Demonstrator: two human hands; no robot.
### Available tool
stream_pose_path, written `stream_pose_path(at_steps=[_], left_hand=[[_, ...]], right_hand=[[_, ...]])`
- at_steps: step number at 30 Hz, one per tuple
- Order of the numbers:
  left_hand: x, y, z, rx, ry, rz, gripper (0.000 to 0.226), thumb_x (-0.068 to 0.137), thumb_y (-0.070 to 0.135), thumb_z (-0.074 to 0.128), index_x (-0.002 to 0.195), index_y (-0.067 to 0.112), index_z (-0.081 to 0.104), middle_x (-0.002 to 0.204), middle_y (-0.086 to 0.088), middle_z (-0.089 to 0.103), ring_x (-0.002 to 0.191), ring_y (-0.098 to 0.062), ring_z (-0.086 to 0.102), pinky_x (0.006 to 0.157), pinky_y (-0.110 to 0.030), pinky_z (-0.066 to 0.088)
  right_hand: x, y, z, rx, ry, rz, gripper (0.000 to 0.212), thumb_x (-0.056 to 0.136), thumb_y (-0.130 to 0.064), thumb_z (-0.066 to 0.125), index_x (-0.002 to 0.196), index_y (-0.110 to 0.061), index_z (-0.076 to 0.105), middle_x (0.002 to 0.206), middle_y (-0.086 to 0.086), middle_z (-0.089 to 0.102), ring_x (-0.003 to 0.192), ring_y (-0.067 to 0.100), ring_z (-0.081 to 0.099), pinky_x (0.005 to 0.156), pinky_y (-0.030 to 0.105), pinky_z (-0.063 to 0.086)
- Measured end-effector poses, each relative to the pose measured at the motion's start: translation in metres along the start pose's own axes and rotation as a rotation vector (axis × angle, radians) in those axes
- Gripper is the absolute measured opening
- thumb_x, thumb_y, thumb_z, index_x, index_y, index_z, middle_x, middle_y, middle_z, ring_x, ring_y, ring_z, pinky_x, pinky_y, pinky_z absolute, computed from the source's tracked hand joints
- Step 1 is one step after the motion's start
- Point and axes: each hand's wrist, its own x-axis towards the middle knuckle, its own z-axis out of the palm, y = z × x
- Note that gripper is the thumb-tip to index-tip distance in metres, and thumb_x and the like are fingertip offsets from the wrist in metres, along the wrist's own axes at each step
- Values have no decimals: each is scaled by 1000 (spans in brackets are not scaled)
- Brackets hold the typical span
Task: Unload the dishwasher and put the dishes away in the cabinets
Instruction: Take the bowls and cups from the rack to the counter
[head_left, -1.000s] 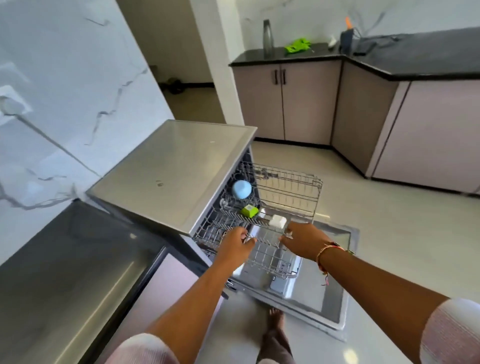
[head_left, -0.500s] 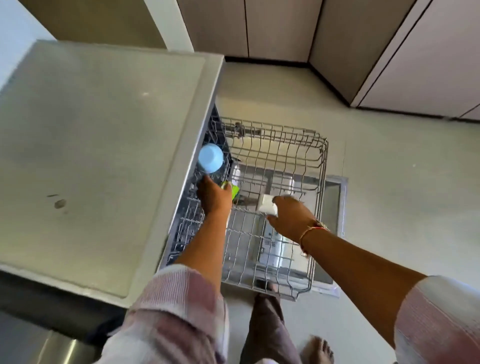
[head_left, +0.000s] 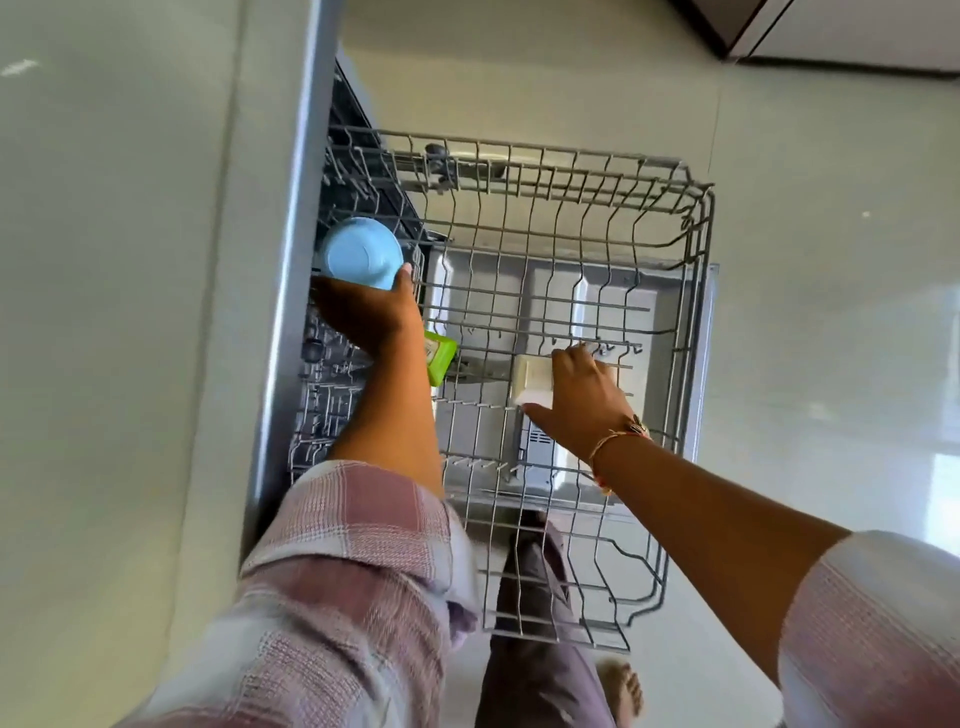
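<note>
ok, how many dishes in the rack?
3: light-blue round cup gripped by the left hand; green plastic tub beside that wrist; white rectangular tub mid-rack, gripped by the right hand; arms may hide more.

Upside-down pale blue cup (head_left: 358, 252), green container (head_left: 441, 358) and white square dish (head_left: 532, 379) sit in the pulled-out wire rack (head_left: 698, 291).

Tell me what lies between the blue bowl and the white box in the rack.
Head view: the left hand, holding the blue bowl, and a small green container lie between it and the white box.
</note>
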Motion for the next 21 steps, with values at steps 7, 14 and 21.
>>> stream_pose_path(at_steps=[7,14,21], left_hand=[[12,-5,16,135,12,-83,113,59,59,82,148,16,28,147,-6,43,134,-30,37,103,-51,41],[21,-1,17,112,50,-128,109,52,66,78,144,25,37,144,-1,45,132,-29,38,100,-51,42],[-1,9,5,42,118,-17,114,57,62,78,150,19,29,150,-4,35,135,-26,36,102,-46,43]], right_hand=[[19,13,11,114,-50,-28,87,76,-51,77,146,-19,36,143,6,42,127,30,46,105,46,45],[33,17,8,182,-81,-26,85,67,-49,85,139,-21,49,134,2,53,123,23,51,103,39,47],[21,15,9,274,44,-11,77,65,-39,89,132,-21,55,127,2,58,116,21,55,96,35,50]])
